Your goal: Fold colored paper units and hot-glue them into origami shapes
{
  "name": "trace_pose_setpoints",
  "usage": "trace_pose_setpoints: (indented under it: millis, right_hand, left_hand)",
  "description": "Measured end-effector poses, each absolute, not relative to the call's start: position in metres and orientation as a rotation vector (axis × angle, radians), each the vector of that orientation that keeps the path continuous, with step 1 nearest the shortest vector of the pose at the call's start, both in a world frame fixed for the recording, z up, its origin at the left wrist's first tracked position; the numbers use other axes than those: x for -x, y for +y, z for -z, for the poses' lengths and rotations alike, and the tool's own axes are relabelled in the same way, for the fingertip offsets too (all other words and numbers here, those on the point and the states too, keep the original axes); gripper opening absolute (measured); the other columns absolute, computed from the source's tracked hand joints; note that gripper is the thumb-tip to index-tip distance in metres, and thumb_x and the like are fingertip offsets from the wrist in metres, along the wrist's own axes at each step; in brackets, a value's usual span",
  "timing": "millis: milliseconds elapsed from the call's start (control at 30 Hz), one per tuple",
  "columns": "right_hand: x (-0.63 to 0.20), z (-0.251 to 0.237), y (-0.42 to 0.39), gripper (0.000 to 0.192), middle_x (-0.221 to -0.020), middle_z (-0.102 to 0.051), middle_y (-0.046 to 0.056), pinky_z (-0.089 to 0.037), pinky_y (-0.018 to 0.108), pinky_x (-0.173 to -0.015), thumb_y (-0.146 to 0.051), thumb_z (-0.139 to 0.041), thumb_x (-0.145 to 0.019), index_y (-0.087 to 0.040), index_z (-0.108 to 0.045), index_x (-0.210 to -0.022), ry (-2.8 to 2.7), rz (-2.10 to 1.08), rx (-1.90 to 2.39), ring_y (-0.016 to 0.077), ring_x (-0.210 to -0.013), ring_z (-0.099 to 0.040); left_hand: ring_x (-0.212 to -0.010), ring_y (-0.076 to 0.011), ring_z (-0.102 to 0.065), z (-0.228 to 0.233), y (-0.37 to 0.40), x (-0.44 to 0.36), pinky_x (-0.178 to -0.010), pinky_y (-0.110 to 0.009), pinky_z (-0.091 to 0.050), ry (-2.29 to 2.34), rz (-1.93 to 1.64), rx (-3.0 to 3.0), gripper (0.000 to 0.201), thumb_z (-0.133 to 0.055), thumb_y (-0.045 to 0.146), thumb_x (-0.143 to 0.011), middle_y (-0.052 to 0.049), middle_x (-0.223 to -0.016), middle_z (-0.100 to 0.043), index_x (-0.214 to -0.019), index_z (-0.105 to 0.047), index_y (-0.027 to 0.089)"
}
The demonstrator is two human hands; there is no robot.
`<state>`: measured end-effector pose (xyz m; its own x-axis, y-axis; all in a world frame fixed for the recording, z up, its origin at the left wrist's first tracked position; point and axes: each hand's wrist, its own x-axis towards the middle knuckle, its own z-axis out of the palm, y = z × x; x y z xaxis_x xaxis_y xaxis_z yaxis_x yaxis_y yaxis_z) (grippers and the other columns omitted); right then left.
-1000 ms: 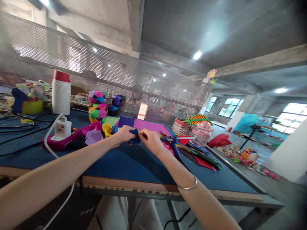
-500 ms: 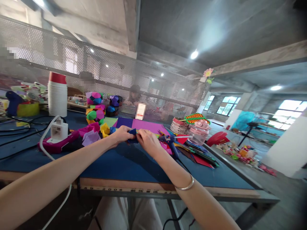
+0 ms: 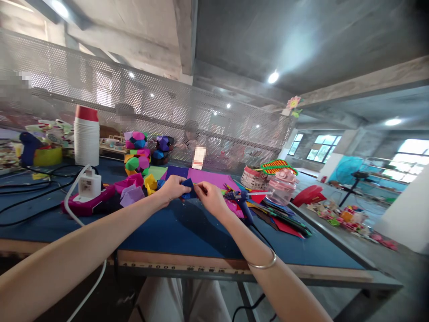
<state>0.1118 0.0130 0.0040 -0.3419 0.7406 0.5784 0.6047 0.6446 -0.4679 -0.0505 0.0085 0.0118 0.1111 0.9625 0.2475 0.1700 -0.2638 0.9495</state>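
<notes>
Above the blue table (image 3: 187, 232), out at arm's length in front of me, I hold a small folded piece of dark blue paper (image 3: 188, 189) between both hands. My left hand (image 3: 172, 188) pinches its left side with fingers curled and the thumb on top; my right hand (image 3: 210, 197) pinches its right side, fingertips (image 3: 198, 189) pressed on the paper's edge. The paper sits right in the gap between the two hands, touching both, lifted just clear of the table surface as far as I can tell. A thin bangle (image 3: 262, 264) circles my right wrist.

Just beyond my left hand lie loose folded paper pieces in yellow (image 3: 150, 182), lilac (image 3: 131, 195) and pink. Behind them stands a stack of folded paper balls in many colours (image 3: 136, 152), with a darker pair (image 3: 162, 148) beside it. Flat sheets of purple and magenta paper (image 3: 201, 176) lie behind my hands. To the right of my right hand, near it, rests a blue glue gun (image 3: 244, 201) on a spread of coloured sheets (image 3: 284, 217), and past that a clear pink jar (image 3: 282, 188). Off to my left a white plug adapter (image 3: 89, 184) sits on a magenta block, with a white cable running off the table edge, and a tall stack of white cups with a red top (image 3: 86, 137) stands further back. A perforated metal screen (image 3: 161, 107) runs along the far side.
</notes>
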Motion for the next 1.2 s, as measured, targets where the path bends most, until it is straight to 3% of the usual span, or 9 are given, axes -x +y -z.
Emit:
trace_pose_setpoints:
  millis: [167,333,500,600,733,967,1200]
  right_hand:
    - [-0.11,-0.003,0.013,0.024,-0.066,-0.064,0.003,-0.034,0.023,-0.057,-0.032,-0.05,-0.085,-0.016,-0.064,-0.074,-2.066,-0.219,1.102,0.0144,-0.062,-0.056]
    - [-0.112,-0.003,0.012,0.017,-0.065,-0.062,0.001,-0.032,0.021,-0.057,-0.024,-0.05,-0.083,-0.016,-0.059,-0.071,-2.072,-0.056,1.047,0.0125,-0.06,-0.053]
    - [-0.113,-0.004,0.01,0.011,-0.066,-0.06,0.0,-0.03,0.022,-0.058,-0.017,-0.051,-0.081,-0.018,-0.055,-0.071,-2.158,0.157,1.026,0.0122,-0.06,-0.05]
    - [-0.113,-0.003,0.01,0.009,-0.073,-0.061,0.003,-0.032,0.024,-0.062,-0.014,-0.051,-0.082,-0.017,-0.055,-0.075,-2.213,0.263,1.036,0.0142,-0.066,-0.052]
    - [-0.112,-0.001,0.008,0.007,-0.082,-0.062,0.006,-0.035,0.025,-0.067,-0.014,-0.05,-0.083,-0.016,-0.057,-0.082,-2.296,0.352,1.079,0.0168,-0.077,-0.055]
    - [-0.112,0.0,0.006,0.011,-0.086,-0.062,0.008,-0.037,0.027,-0.072,-0.017,-0.047,-0.089,-0.016,-0.057,-0.086,-2.333,0.425,1.048,0.0183,-0.084,-0.054]
    - [-0.111,-0.001,0.011,0.028,-0.078,-0.063,0.004,-0.037,0.024,-0.065,-0.026,-0.033,-0.096,-0.017,-0.059,-0.089,-2.122,-0.049,1.062,0.0152,-0.072,-0.057]
  left_hand:
    - [-0.048,-0.0101,-0.05,-0.004,0.013,0.051,-0.045,-0.02,-0.042,1.154,-1.315,-1.773,0.011,-0.06,0.024,-0.064,0.004,-0.052,-0.051,-0.069,-0.061,0.014]
    - [-0.064,-0.0133,-0.055,0.003,0.021,0.053,-0.058,-0.021,-0.041,1.27,-1.343,-2.114,0.014,-0.057,0.027,-0.069,0.001,-0.061,-0.06,-0.07,-0.065,0.016]
    - [-0.078,-0.0169,-0.061,-0.001,0.018,0.053,-0.07,-0.024,-0.044,1.302,-1.288,-2.26,0.029,-0.056,0.023,-0.07,-0.003,-0.089,-0.071,-0.094,-0.07,0.019]
    - [-0.084,-0.0179,-0.063,-0.001,0.016,0.054,-0.076,-0.024,-0.045,1.272,-1.264,-2.35,0.033,-0.053,0.02,-0.07,-0.002,-0.096,-0.072,-0.098,-0.071,0.021]
    - [-0.085,-0.0192,-0.065,0.002,0.019,0.056,-0.079,-0.025,-0.046,1.283,-1.181,-2.388,0.031,-0.052,0.018,-0.069,-0.003,-0.091,-0.073,-0.091,-0.073,0.021]
    - [-0.067,-0.0173,-0.063,0.004,0.024,0.057,-0.063,-0.023,-0.044,1.371,-1.234,-2.278,0.02,-0.057,0.022,-0.064,-0.004,-0.069,-0.071,-0.075,-0.072,0.016]
    - [-0.06,-0.014,-0.058,0.005,0.027,0.058,-0.055,-0.021,-0.039,1.4,-1.367,-2.064,0.014,-0.058,0.024,-0.062,-0.001,-0.06,-0.064,-0.069,-0.067,0.016]
